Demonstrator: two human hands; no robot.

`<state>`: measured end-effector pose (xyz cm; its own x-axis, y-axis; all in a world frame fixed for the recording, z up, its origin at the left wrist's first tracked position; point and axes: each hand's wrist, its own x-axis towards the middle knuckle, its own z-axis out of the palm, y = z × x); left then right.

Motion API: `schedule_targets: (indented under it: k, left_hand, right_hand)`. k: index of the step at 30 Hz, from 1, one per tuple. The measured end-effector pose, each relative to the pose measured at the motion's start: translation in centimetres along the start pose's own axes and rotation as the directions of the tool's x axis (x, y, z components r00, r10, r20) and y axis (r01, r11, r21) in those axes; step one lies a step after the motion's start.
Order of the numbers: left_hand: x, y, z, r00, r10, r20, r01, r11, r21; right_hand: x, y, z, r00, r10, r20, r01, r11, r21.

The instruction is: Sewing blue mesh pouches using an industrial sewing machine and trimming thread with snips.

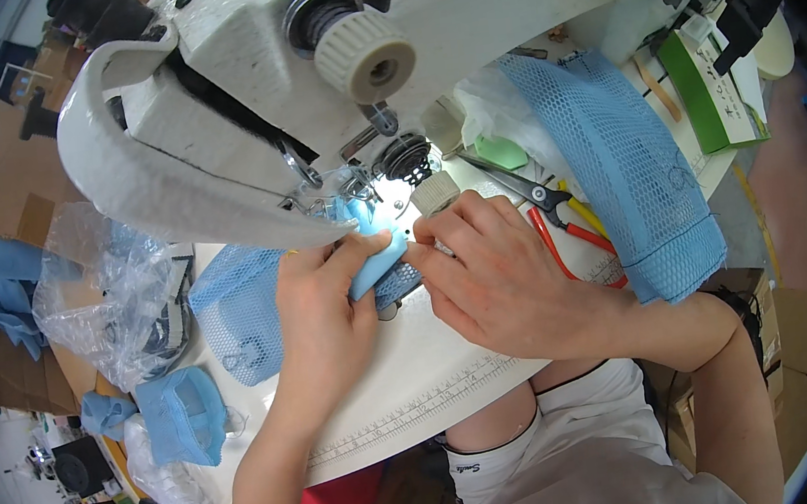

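Observation:
My left hand [320, 297] pinches a folded light-blue fabric strip [380, 263] between thumb and fingers, just in front of the presser foot [347, 186] of a white sewing machine [226, 123]. Blue mesh fabric [235, 318] spreads on the table at that hand's left, and a bit more shows under the strip. With fingers curled and pressed together, my right hand [502, 270] meets the strip's right edge. A ridged cream knob [436, 194] stands right beside its fingertips. The fingers partly hide where the strip meets the mesh.
Red-handled pliers [549, 202] and a long blue mesh piece [615, 166] lie on the right, near a green box [702, 94]. At the left are a clear plastic bag [112, 298] and a blue mesh pouch [185, 417]. A ruler scale [422, 406] follows the table's front edge.

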<state>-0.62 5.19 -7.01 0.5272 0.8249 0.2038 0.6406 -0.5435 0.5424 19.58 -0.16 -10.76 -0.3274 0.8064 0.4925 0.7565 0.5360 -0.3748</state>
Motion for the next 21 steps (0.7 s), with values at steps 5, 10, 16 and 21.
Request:
schedule_targets:
  k: [5,10,16,21]
  left_hand:
    - [-0.2,-0.3,-0.5,0.997,0.050,0.063,-0.055,0.995,0.079]
    - [0.9,0.5,-0.5,0.995,-0.061,0.079,0.066,0.996,-0.059]
    - [0.7,0.5,0.2,0.996,-0.084,-0.024,0.083,0.996,-0.039]
    - [0.2,-0.5,0.7,0.993,-0.088,-0.084,0.084,0.995,-0.047]
  right_hand:
    - [-0.1,-0.1,0.3,0.999,-0.012,-0.030,0.012,1.000,0.002]
    - [-0.5,0.0,-0.2,0.999,0.021,-0.028,-0.020,0.999,0.049]
    - [-0.6,0.1,0.0,0.999,0.027,-0.042,-0.025,0.998,0.053]
    - [-0.6,0.0,0.2,1.000,0.004,-0.017,-0.004,1.000,-0.008]
